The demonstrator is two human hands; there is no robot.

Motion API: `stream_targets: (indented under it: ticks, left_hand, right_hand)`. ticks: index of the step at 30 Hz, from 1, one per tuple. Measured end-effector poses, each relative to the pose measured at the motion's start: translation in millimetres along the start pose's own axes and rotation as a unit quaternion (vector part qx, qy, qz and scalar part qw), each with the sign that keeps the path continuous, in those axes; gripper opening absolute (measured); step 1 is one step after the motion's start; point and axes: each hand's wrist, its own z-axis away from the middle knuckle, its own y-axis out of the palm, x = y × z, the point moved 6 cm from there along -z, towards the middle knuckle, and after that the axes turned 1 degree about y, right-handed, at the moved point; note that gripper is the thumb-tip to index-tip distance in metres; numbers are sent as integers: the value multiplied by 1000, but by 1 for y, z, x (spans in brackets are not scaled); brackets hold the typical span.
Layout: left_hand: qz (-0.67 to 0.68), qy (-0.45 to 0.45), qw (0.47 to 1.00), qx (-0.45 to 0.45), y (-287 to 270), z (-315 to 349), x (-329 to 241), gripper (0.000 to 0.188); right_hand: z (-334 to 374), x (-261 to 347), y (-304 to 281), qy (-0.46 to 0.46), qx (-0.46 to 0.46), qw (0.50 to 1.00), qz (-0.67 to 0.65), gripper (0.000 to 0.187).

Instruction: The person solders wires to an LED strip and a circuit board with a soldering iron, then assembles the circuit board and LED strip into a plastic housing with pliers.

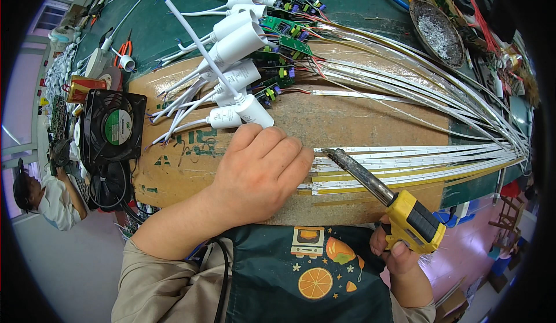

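Observation:
My left hand is closed, fingers curled down by the ends of the LED strips, just below a white cylindrical housing. Whatever the fingertips pinch is hidden behind the knuckles. In my right hand is a soldering iron with a yellow and black handle. Its dark tip points up and left, over the left ends of several white LED strips lying side by side. Above my left hand, more white housings with cables are piled, joined by thin wires to green circuit boards and further strips.
A brown cardboard sheet covers part of the green table. A black fan stands at left. A round pan of silvery bits sits far right, near red wires. Orange-handled pliers lie far left. Another person sits at left.

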Motion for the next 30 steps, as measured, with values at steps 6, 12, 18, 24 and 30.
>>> stream_targets:
  ticks: [6, 12, 18, 24, 30]
  left_hand:
    - [0, -15, 1000, -13, 2, 1, 1, 23]
    - [-10, -23, 999, -37, 6, 1, 0, 23]
    - [1, -44, 999, -26, 5, -1, 0, 24]
    - [7, -38, 999, -25, 7, -1, -1, 24]
    - [6, -42, 999, -16, 7, -2, 0, 24]
  right_hand:
    - [0, 1, 1, 9, -7, 1000, -8, 68]
    - [0, 0, 0, 8, -8, 1000, -14, 68]
    - [0, -1, -1, 13, -7, 1000, -4, 68]
    - [0, 0, 2, 6, 2, 1000, -8, 68]
    - [-2, 1, 9, 27, 10, 999, -14, 63]
